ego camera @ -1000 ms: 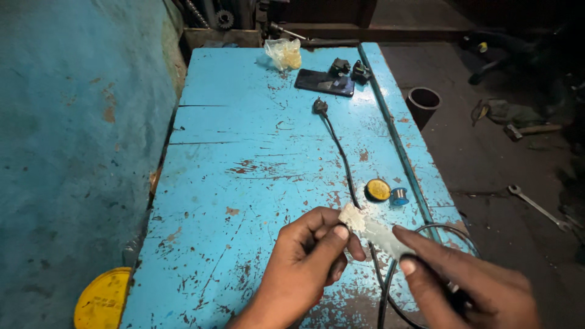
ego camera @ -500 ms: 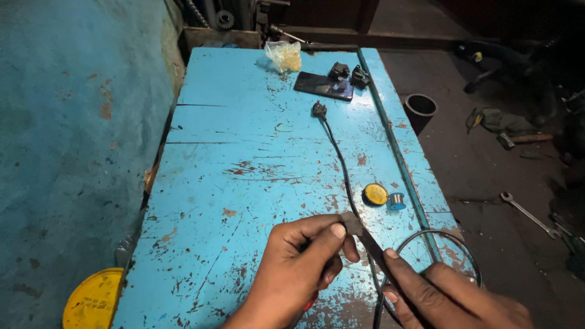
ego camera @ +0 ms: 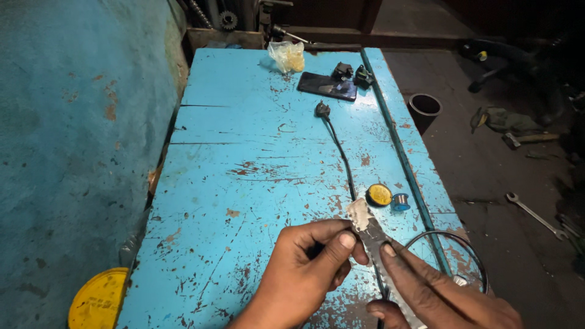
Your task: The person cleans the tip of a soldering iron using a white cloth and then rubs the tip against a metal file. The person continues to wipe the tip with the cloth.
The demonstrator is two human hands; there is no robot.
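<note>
The left hand (ego camera: 304, 268) pinches the near end of a flat grey metal strip (ego camera: 367, 230) between thumb and curled fingers, closed on it just below its pale, ragged upper tip. The right hand (ego camera: 436, 292) lies along the strip's lower length, forefinger pressed flat on top and the other fingers wrapped beneath, so both hands grip the same piece. The strip is held just above the near right part of the blue worktable (ego camera: 256, 152), slanting from its tip down toward the bottom edge of the view, where its lower end passes out of sight.

The strip looks thin, stiff and light, something like a worn blade, though the dim light makes its exact kind hard to tell. Its edges and broken-looking tip could be sharp, so the flat faces, where the fingers already sit, seem the safest place to hold; a bare metal surface may also slide under a loose pinch.

A black cable (ego camera: 341, 155) runs up the table from behind the strip to a plug (ego camera: 322, 110). Just beyond the tip lie a round yellow tin (ego camera: 379, 195) and a small blue spool (ego camera: 400, 201). A loop of wire (ego camera: 448, 253) curves beside the right hand. Farther off lie a dark phone (ego camera: 326, 86) and a crumpled plastic bag (ego camera: 287, 56); a spanner (ego camera: 536, 214) lies on the floor.
</note>
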